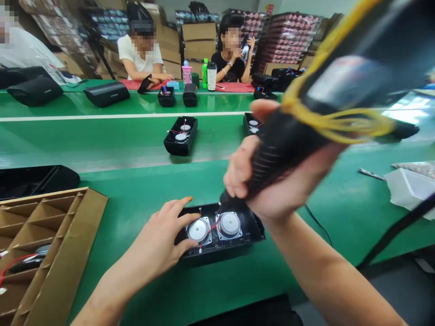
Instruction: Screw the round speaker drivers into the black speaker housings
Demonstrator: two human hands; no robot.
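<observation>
A black speaker housing lies on the green bench in front of me, its inside facing up. Two round silver speaker drivers, a left one and a right one, sit in it with thin red wires between them. My left hand grips the housing's left end, fingertips by the left driver. In my right hand is a black electric screwdriver, wrapped with yellow bands. Its tip points down at the housing's far edge, near the right driver; the bit itself is blurred and hidden.
A cardboard divider box stands at left, a black shell behind it. On the far belt sit another open housing and finished-looking speakers. A white plastic bin is at right. Two people sit opposite.
</observation>
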